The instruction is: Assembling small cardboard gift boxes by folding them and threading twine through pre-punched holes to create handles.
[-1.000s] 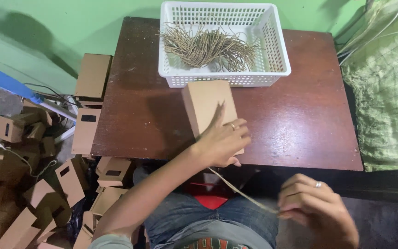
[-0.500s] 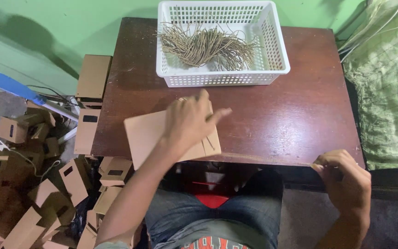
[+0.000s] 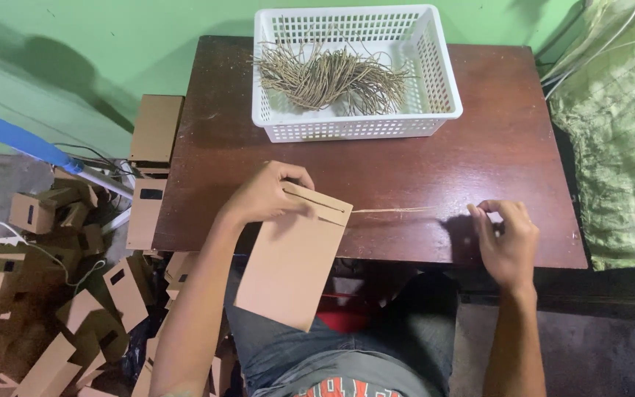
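Note:
My left hand (image 3: 267, 192) grips the top edge of a flat brown paper bag (image 3: 292, 259) that hangs over the table's front edge above my lap. A thin tan paper cord (image 3: 391, 211) runs taut from the bag's top to my right hand (image 3: 505, 239), which pinches its far end on the dark wooden table (image 3: 479, 154). A white plastic basket (image 3: 442, 81) at the back of the table holds a heap of the same tan cords (image 3: 328, 73).
Many folded brown paper bags (image 3: 45, 294) lie piled on the floor to the left, with two more leaning by the table's left side (image 3: 154, 129). A blue pole (image 3: 16, 136) and a green cloth (image 3: 615, 147) flank the table.
The bag turned and slid off the table toward my lap. My right hand rose from the table's edge onto its surface, pulling the cord out taut to the right.

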